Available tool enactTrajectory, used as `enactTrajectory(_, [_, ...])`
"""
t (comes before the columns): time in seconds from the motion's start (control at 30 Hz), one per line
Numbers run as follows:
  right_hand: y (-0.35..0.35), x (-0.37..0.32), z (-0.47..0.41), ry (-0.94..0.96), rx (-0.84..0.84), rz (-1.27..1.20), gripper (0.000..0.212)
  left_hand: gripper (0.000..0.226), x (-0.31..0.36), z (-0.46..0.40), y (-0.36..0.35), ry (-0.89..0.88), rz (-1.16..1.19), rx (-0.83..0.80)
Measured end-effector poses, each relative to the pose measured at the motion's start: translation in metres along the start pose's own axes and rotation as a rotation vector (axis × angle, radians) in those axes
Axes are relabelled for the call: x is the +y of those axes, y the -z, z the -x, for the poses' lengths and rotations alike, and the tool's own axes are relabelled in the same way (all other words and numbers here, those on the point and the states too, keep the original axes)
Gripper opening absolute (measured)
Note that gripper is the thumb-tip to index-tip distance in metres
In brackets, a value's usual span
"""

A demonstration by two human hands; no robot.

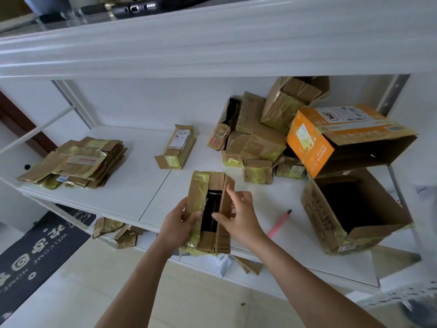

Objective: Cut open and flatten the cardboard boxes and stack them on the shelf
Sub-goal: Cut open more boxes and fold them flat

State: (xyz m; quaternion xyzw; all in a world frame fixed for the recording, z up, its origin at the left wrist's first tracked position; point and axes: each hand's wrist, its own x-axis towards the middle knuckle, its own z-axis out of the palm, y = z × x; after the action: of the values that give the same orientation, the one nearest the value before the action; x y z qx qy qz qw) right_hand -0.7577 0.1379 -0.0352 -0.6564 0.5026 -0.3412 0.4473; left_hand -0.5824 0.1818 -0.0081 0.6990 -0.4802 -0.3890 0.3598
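Note:
A narrow brown cardboard box [201, 200] with yellowish tape lies on the white shelf [132, 185] near its front edge, its top flaps split open over a dark inside. My left hand [176, 223] grips the box's left side. My right hand [238, 214] holds the right flap, fingers spread along its edge. A pink utility knife [279, 224] lies on the shelf just right of my right hand. A stack of flattened boxes [75, 162] sits at the shelf's left end.
A small labelled box [176, 147] stands mid-shelf. A heap of taped boxes [255, 140], an orange box [340, 138] and a large open brown box [354, 209] fill the right. Cardboard scraps [118, 233] lie on the lower shelf; a dark doormat [35, 252] covers the floor.

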Motion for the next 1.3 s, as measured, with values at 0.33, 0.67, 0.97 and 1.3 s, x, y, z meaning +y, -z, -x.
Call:
enactTrajectory(0.33, [0.001,-0.003,-0.011,-0.014,-0.007,-0.006,0.071,0.033,0.013,-0.018,-0.007,0.128,-0.212,-0.015])
enactTrajectory(0.67, [0.016,0.014,-0.003,-0.037,0.072,-0.015,0.064,0.040,0.032,-0.015,-0.011,0.039,-0.143,-0.209])
enactTrajectory(0.97, [0.034,0.050,0.016,-0.151,0.109,-0.067,0.072,0.019,0.038,0.004,-0.019,0.182,0.115,-0.468])
enactTrajectory(1.3, [0.051,0.065,0.021,-0.208,0.272,0.096,0.079,0.030,0.041,0.008,-0.034,0.128,-0.168,-0.511])
